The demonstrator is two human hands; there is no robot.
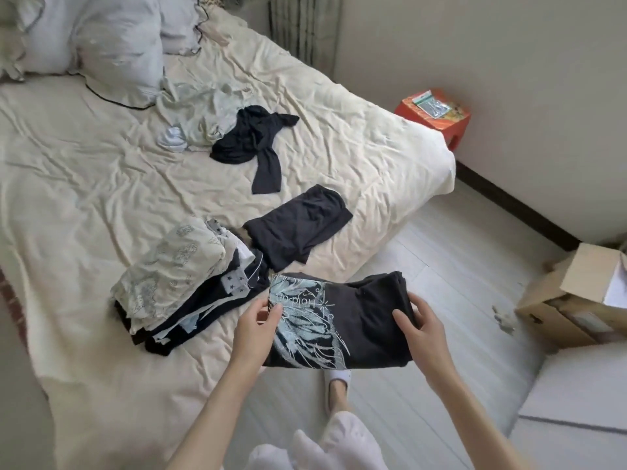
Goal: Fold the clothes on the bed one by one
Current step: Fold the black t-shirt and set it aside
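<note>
Both hands' fingers (271,315) grip a folded black shirt (342,320) beside the folded pile (176,286); crumpled clothes (217,127) beyond the pile remain unfolded.

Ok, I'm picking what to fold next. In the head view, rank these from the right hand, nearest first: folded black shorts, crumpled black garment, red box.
1. Folded black shorts, up-left of the right hand.
2. Crumpled black garment, mid-bed beyond them.
3. Red box, on the floor past the bed's far corner.

Home bedroom. Big bed (101,184) w/ rumpled cream sheet, pillows (112,39) at 11 o'clock, curtain (302,25) at 12. Loose clothes (220,127) mid-bed, folded stack (179,283) nearer. Pale plank floor (441,300), open cardboard box (573,300) at 3 o'clock.
</note>
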